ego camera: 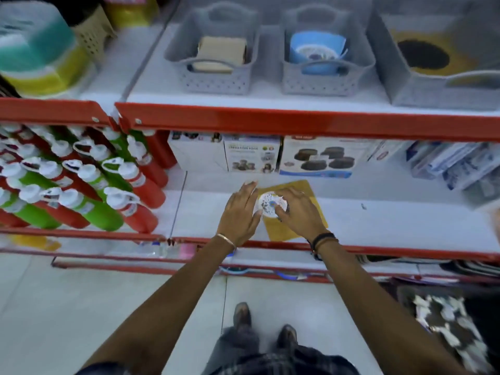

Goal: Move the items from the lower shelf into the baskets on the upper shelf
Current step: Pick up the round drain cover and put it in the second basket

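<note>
A small round white item (270, 204) with a printed top sits on a yellow mat (295, 228) on the lower shelf (378, 220). My left hand (239, 215) cups its left side and my right hand (299, 212) cups its right side, fingers curled around it. On the upper shelf stand three grey baskets: the left basket (216, 82) holds beige pieces, the middle basket (324, 82) holds a blue bowl (316, 50), and the large right basket (433, 87) holds a yellow item with a dark centre.
Red and green bottles (89, 185) with white caps fill the lower shelf's left section. Product boxes (313, 158) stand at the back of the lower shelf, packaged goods (454, 163) to the right. A red rail (297, 125) fronts the upper shelf. Stacked tubs (35, 50) sit upper left.
</note>
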